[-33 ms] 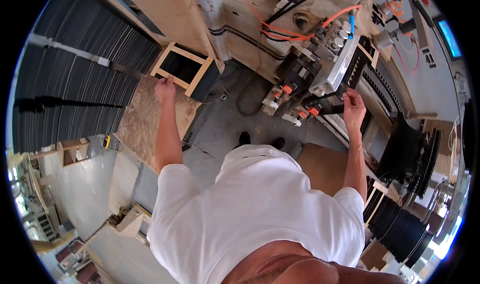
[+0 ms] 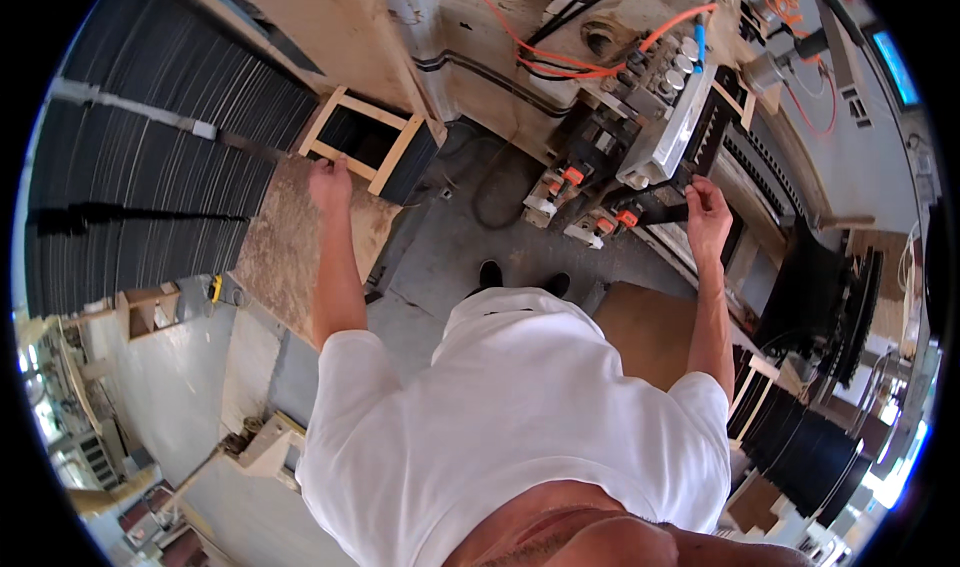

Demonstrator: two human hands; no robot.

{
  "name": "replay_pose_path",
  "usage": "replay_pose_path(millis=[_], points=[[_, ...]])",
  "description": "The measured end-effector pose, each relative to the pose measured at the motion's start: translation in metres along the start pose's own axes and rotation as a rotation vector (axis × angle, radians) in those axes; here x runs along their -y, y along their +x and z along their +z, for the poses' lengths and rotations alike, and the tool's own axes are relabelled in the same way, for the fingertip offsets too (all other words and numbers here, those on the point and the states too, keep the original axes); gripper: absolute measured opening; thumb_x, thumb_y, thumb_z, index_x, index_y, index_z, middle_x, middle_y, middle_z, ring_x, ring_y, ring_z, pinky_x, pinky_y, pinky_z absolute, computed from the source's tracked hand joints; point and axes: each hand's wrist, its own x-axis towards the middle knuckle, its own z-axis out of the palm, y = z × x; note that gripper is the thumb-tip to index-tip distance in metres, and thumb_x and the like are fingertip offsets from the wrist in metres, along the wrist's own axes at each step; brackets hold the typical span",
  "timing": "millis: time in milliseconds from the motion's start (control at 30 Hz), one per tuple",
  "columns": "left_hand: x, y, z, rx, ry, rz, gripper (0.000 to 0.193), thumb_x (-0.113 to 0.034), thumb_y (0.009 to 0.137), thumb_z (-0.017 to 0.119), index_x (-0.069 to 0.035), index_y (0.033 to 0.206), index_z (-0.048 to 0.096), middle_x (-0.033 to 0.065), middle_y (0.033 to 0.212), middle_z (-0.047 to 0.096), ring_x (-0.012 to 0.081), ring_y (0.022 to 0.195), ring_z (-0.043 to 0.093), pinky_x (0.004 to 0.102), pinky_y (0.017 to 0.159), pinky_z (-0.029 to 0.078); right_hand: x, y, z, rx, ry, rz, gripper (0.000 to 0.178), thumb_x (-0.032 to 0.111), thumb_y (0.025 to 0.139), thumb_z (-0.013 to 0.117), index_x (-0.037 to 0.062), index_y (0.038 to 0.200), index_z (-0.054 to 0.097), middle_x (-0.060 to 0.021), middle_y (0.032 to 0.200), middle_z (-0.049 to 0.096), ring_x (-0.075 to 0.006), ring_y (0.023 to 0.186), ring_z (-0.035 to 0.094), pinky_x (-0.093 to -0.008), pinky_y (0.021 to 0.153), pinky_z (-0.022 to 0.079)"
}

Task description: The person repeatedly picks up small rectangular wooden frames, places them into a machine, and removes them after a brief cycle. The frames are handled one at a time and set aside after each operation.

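My left hand [image 2: 331,182] is closed at the near rail of a light wooden frame [image 2: 396,155], its fingertips curled against the wood. Dark sides show below the frame, and its opening looks black inside. It rests at the far end of a worn brown board [image 2: 290,232]. On the right, my right hand [image 2: 708,210] pinches with thumb and fingers by the end of a machine's silver housing [image 2: 662,137]. A small dark piece shows at these fingertips, but I cannot make out what it is. Below the housing are clamps with orange parts [image 2: 573,175].
A tall strapped stack of black strips [image 2: 150,157] fills the left side. Orange air hoses [image 2: 670,27] run over the machine. Dark slotted rails [image 2: 765,172] lie beyond my right hand. More bundled black strips [image 2: 800,452] are at the lower right, near a brown board [image 2: 645,332] on the floor.
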Motion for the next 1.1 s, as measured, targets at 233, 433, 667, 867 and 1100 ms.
replay_pose_path(millis=[233,433,667,867,1100], points=[[-0.079,-0.138,0.022,0.294,-0.228,0.366,0.031,-0.022,0.086,0.072,0.0,0.107,0.066,0.0146,0.092,0.067,0.0244,0.081,0.065,0.0346,0.076,0.052,-0.012,-0.057,-0.044,-0.035,-0.136,0.085,0.02,0.008,0.087,0.07,0.0027,0.107,0.066,-0.0042,0.097,0.068,-0.0099,0.085,0.062,-0.0259,0.079,0.05],[-0.064,-0.268,0.12,1.042,-0.39,0.125,0.03,-0.017,0.089,0.071,0.0,0.113,0.063,0.0042,0.089,0.066,0.0107,0.077,0.061,0.0258,0.069,0.051,-0.034,-0.113,-0.146,-0.049,-0.59,0.217,0.031,0.018,0.083,0.067,0.0064,0.111,0.062,-0.015,0.117,0.061,-0.036,0.108,0.058,-0.0445,0.092,0.047],[-0.083,-0.345,0.169,1.367,-0.213,0.108,0.034,-0.019,0.09,0.069,-0.002,0.118,0.06,0.0042,0.089,0.066,0.0096,0.075,0.061,0.0247,0.065,0.051,-0.071,-0.25,-0.28,-0.231,-1.02,0.532,0.035,0.025,0.077,0.073,0.0075,0.104,0.059,-0.0127,0.114,0.057,-0.0357,0.109,0.054,-0.0457,0.087,0.046],[-0.124,-0.385,0.188,1.411,-0.19,0.073,0.031,-0.019,0.092,0.066,-0.002,0.118,0.06,0.0056,0.095,0.066,0.0119,0.079,0.063,0.026,0.068,0.054,-0.071,-0.303,-0.297,-0.352,-0.731,0.721,0.027,0.024,0.083,0.068,0.0097,0.103,0.057,-0.0155,0.09,0.064,-0.0354,0.092,0.062,-0.0444,0.077,0.049],[-0.217,-0.387,0.215,1.359,-0.406,0.077,0.029,-0.021,0.095,0.063,-0.004,0.118,0.061,0.0065,0.102,0.067,0.0135,0.086,0.065,0.0272,0.072,0.055,-0.071,-0.3,-0.317,-0.545,-0.622,0.491,0.021,0.017,0.085,0.069,0.0077,0.103,0.063,-0.0122,0.084,0.063,-0.0322,0.086,0.06,-0.0425,0.076,0.048]])
